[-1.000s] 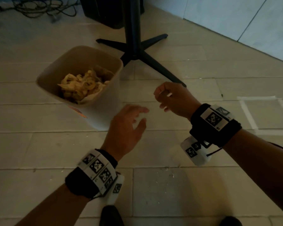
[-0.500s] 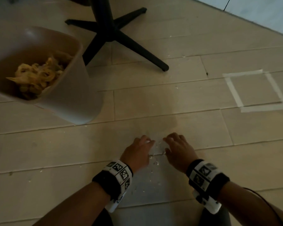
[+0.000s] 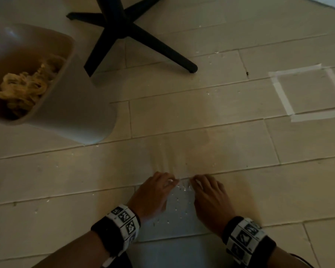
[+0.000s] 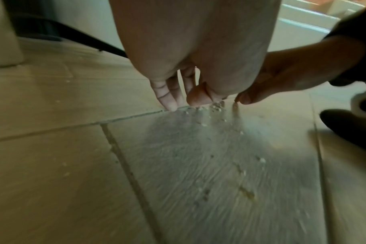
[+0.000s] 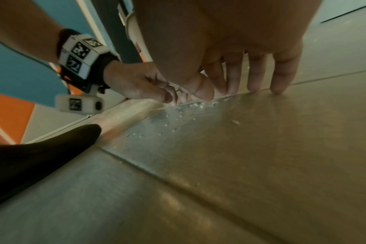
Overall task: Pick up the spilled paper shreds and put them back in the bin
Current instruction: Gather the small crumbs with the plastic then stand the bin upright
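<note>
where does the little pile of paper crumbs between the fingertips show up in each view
Head: the crumb pile lies low of centre, between the left hand and right hand.
Left wrist: above centre, at the fingertips.
Right wrist: above centre, under the thumb.
Shared landmark: the floor seam along which the fingertips rest.

Both forearms reach down; the left hand (image 3: 153,192) and right hand (image 3: 211,196) lie side by side, straight fingertips (image 5: 279,90) touching the floor (image 3: 220,132).
</note>
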The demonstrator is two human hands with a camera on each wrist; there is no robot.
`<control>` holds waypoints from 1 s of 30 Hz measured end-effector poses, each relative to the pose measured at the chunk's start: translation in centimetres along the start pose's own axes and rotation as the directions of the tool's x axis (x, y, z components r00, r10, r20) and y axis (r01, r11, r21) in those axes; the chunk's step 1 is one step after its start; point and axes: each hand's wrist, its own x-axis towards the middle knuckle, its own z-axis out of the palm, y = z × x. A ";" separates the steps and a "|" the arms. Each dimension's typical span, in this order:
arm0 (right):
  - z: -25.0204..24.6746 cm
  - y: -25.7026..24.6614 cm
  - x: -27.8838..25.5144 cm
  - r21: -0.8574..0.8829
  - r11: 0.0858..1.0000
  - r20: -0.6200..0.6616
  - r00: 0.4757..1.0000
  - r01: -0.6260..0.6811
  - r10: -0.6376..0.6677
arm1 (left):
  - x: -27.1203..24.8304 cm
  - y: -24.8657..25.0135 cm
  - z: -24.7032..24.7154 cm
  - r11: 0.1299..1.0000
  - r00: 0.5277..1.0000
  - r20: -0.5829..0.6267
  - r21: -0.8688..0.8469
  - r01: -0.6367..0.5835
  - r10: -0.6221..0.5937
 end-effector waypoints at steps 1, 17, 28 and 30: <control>-0.2 0.3 0.3 0.003 1.000 -0.013 1.000 -0.020 0.020 | 0.4 -0.2 -0.3 0.999 0.999 -0.037 -0.026 0.023 -0.024; 0.4 0.3 -0.5 0.034 0.999 -0.044 0.999 -0.001 0.003 | 0.2 -0.3 -0.1 0.984 0.997 -0.048 -0.169 0.056 -0.065; 0.5 -0.3 -0.7 0.053 0.999 -0.028 1.000 -0.002 0.003 | -0.8 2.5 0.6 0.943 0.977 -0.046 -0.274 0.187 -0.206; 0.4 0.2 -0.6 0.142 0.988 -0.041 0.997 -0.054 0.060 | -0.7 2.0 0.7 0.872 0.938 -0.027 -0.377 0.312 -0.347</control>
